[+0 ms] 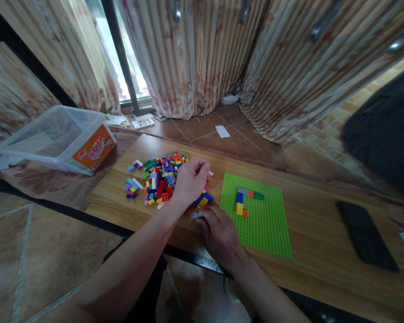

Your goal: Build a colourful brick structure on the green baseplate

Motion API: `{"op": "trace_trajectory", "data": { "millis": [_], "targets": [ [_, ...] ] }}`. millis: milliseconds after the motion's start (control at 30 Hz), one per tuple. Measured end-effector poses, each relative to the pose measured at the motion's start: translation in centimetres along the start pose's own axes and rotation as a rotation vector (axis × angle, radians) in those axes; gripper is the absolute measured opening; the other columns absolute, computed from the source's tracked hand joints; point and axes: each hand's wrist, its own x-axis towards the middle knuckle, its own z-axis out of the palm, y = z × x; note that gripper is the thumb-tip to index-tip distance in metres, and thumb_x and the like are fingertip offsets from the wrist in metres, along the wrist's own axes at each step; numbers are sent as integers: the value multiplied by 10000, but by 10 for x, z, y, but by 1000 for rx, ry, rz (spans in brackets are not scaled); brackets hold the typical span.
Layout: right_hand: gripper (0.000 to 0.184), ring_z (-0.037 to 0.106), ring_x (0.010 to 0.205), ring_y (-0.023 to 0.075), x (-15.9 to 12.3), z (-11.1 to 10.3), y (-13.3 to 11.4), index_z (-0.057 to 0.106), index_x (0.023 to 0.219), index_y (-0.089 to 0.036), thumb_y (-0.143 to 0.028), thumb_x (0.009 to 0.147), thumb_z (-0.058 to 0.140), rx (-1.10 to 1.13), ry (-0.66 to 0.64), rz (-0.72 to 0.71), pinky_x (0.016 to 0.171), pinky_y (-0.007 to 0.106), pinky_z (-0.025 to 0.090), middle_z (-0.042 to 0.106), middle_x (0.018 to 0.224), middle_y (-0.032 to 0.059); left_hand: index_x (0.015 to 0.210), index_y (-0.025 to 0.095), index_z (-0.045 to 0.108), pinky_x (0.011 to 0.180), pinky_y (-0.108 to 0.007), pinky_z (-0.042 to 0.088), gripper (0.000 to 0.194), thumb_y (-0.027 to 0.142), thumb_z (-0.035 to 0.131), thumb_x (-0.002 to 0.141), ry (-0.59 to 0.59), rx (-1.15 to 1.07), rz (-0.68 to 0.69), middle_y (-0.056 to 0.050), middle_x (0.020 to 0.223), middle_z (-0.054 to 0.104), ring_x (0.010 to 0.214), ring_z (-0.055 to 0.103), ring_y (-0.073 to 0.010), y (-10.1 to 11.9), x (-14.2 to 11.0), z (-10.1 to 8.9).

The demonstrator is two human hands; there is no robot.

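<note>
A bent multicoloured brick row (pixel 239 198) stands on a square green baseplate (pixel 265 226); right hand (pixel 221 228) pinches small grey piece (pixel 196 216); left hand (pixel 191 180), grip unclear, hovers over unplaced plastic bricks (pixel 162 187).

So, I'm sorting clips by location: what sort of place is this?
Probably a room in a home: long patterned curtains, a tiled floor, and toy bricks heaped on a wooden table.

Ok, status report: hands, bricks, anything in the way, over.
Left hand at brick pile, grip unclear. Right hand pinching grey piece. Joined bricks on green baseplate. Left hand hides part of pile.
</note>
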Motion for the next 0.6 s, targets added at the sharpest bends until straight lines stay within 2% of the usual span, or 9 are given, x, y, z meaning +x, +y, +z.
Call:
{"op": "trace_trajectory", "data": {
  "millis": [100,167,233,333,467,600],
  "targets": [
    [210,675,817,164,1,-21,7,655,1043,-211,-262,980,461,108,30,156,731,286,539,715,921,57,742,177,589,481,-198,400,165,255,544,880,-16,11,0,19,565,602,491,524,-91,-1,-1,1],
    [227,693,861,169,0,-41,19,662,1090,-226,-313,967,492,135,99,327,768,298,546,732,1003,56,748,178,587,469,-196,391,167,260,539,885,-32,11,-2,18,572,602,477,510,-86,-2,-1,2],
    [272,694,825,169,-4,-62,37,663,1128,-221,-365,945,521,164,183,492,773,322,549,729,1070,66,748,180,584,472,-196,390,167,258,533,886,-51,17,12,21,576,596,474,505,-84,-4,-2,3],
    [296,689,797,181,-15,-89,67,699,1065,-204,-415,904,567,150,224,638,763,342,546,746,944,58,731,183,583,500,-201,405,181,253,524,887,-81,66,57,24,575,583,500,519,-91,-5,-4,5],
    [260,684,845,198,-32,-105,93,744,959,-206,-403,855,612,125,111,666,766,351,536,745,938,60,748,183,591,529,-208,414,169,258,528,886,-109,150,111,18,582,589,538,543,-105,-7,-6,8],
    [225,682,865,193,-41,-105,96,761,931,-233,-372,866,596,139,-59,608,790,348,528,742,938,45,765,185,588,510,-210,394,163,267,527,892,-131,194,130,16,586,595,522,534,-105,-9,-7,11]
  ]
}}
